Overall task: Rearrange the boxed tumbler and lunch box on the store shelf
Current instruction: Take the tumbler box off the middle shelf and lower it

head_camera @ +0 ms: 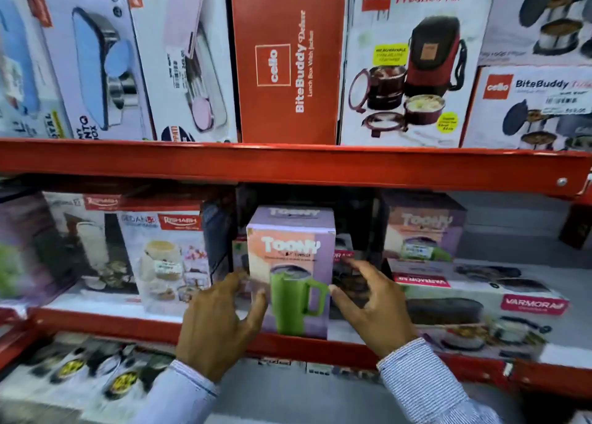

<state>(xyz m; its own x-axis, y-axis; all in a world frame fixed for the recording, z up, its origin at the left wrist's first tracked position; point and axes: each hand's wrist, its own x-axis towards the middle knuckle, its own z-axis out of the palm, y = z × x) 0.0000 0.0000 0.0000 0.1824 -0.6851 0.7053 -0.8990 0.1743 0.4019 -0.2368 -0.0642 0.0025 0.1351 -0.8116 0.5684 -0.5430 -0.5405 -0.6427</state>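
Note:
A lilac tumbler box (290, 253) printed with a green handled mug stands upright at the front edge of the middle shelf. My left hand (221, 324) rests against its left side, thumb touching the box front. My right hand (371, 308) is at its right side, fingers spread, thumb tip at the box's right edge. A long white Varmora lunch box (480, 308) lies flat to the right, with a second lilac tumbler box (423, 228) standing on it. Whether the hands grip the box firmly is unclear.
The red shelf edge (153, 324) runs below the boxes and another red beam (288, 164) crosses above. Rishabh boxes (166, 257) stand to the left. Cello lunch box cartons (288, 58) fill the top shelf. More boxed goods (80, 369) lie on the bottom shelf.

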